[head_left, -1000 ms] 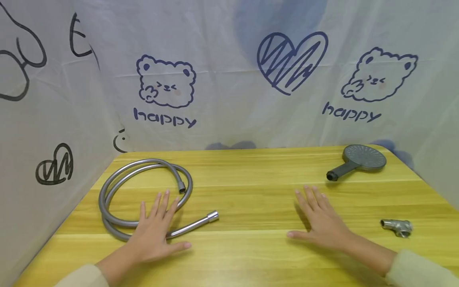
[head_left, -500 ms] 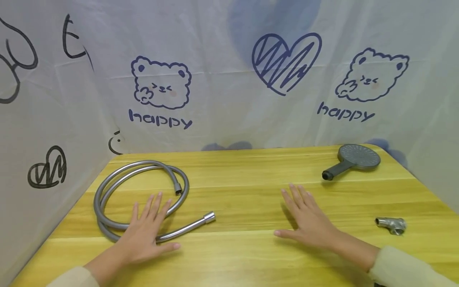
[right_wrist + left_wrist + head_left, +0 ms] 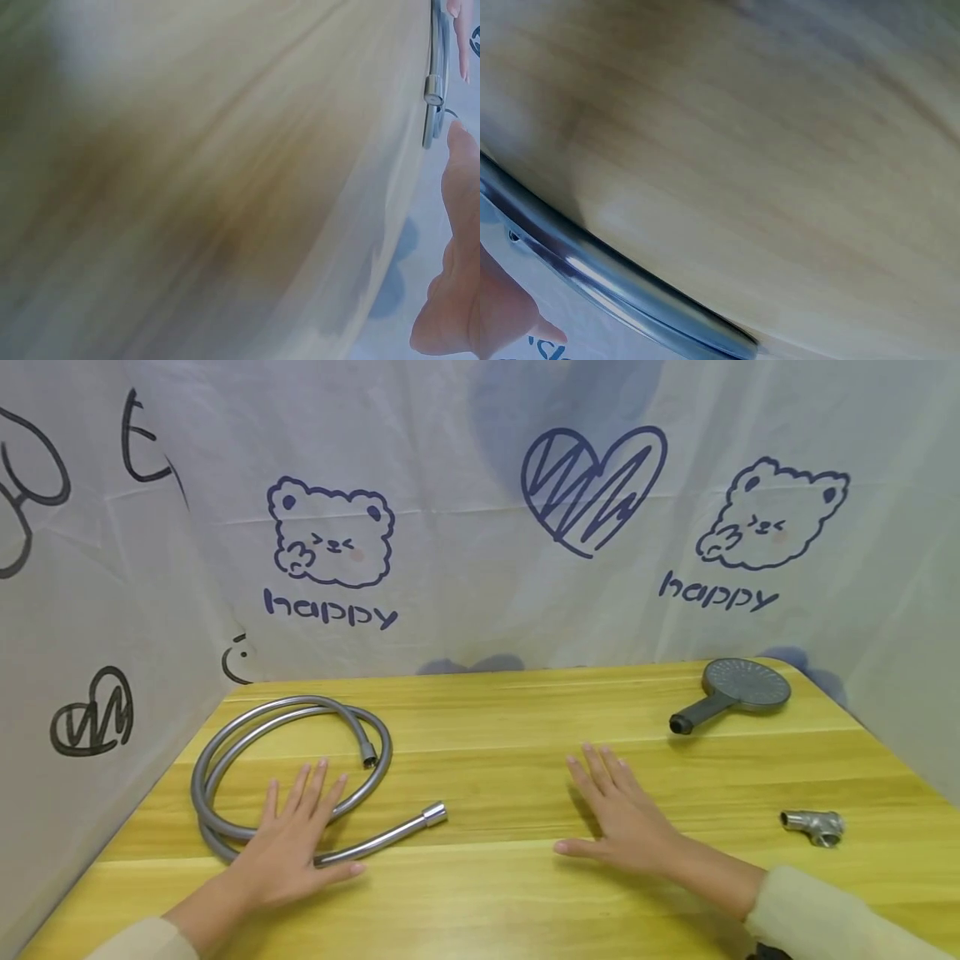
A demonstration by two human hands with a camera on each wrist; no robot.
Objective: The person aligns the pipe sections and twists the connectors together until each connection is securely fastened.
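A grey metallic shower hose [image 3: 201, 777] lies coiled on the left of the wooden table, one chrome end pointing right. Over the coil's near side my left hand [image 3: 288, 847] is spread with straight fingers, hiding part of the hose; it grips nothing, and whether it touches the hose cannot be told. My right hand [image 3: 626, 818], also spread flat and holding nothing, is right of the table's middle. Beyond it to the right lies a dark grey shower head [image 3: 746, 683], its handle toward me. A small metal tee fitting [image 3: 813, 825] lies near the right forearm. In the left wrist view the hose [image 3: 615, 274] passes close by.
The yellow wooden table [image 3: 487, 910] carries all these parts. White cloth [image 3: 465, 468] printed with bears and hearts hangs behind it and along both sides. Past the shower head, the table's rounded back right corner meets the cloth.
Both hands have shifted left, the right one more clearly, with fingers still spread. The whole view has also slid slightly, so the parts appear a little further left; they seem to lie unmoved.
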